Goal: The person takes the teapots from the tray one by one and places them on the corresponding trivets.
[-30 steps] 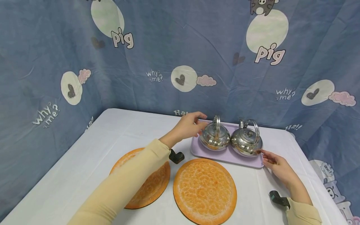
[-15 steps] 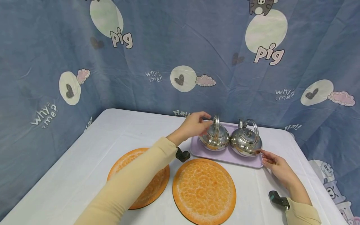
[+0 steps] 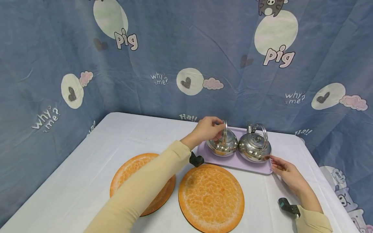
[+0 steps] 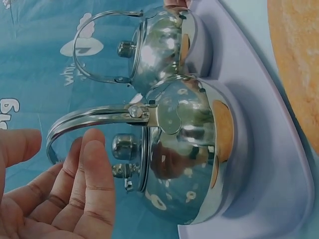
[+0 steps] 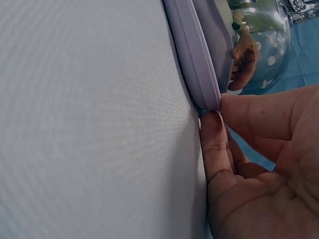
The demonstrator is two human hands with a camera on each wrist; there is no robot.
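Note:
A shiny steel kettle with a raised arched handle stands on the left of a lilac tray. My left hand is at this handle. In the left wrist view, its fingers reach beneath the handle, beside the lid knob, with the thumb apart on the other side. A second steel kettle, handle up as well, stands to the right on the tray. My right hand pinches the tray's near right corner, thumb above and a finger below the rim.
Two round orange-brown mats lie on the white tablecloth in front of the tray; my left sleeve crosses over the left mat. A blue patterned curtain hangs right behind the table's back edge.
My left hand has moved right, from the left kettle's side up to its handle, and its fingers now reach under it. My right hand has stayed at the tray corner; the kettles have not moved.

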